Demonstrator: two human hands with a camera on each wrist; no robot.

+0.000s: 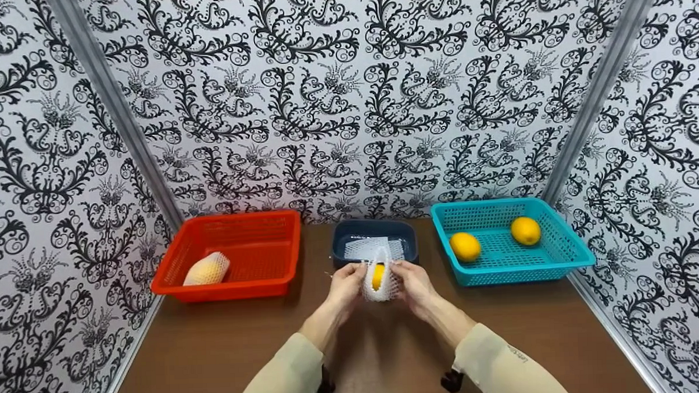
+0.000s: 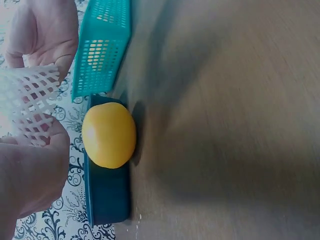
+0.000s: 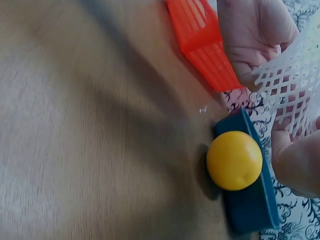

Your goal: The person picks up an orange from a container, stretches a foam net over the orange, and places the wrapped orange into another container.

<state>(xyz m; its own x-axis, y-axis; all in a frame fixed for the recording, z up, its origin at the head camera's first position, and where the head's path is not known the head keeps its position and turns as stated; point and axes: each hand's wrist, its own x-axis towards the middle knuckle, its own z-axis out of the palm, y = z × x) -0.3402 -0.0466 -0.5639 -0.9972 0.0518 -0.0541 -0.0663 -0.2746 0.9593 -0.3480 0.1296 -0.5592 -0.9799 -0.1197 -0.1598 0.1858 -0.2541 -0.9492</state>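
Observation:
Both hands hold a white foam fruit net [image 1: 382, 291] spread between them, just in front of the small dark blue bin. My left hand [image 1: 345, 285] pinches its left edge; the right hand [image 1: 416, 282] pinches the opposite edge. Through the net's opening in the head view shows a yellow fruit [image 1: 378, 276]. Both wrist views show this smooth, rounded fruit [image 2: 109, 135] apart from the net, by the near side of the blue bin [image 3: 250, 205]. From the right wrist, the net's diamond mesh [image 3: 292, 85] stretches between the fingers of both hands.
A red basket [image 1: 242, 290] at left holds a fruit in a foam net [image 1: 208, 269]. At right, a teal basket [image 1: 515, 274] holds two yellow fruits [image 1: 465, 246]. More white foam nets [image 1: 366, 248] lie inside the blue bin. Patterned walls enclose the brown table [image 1: 227, 352].

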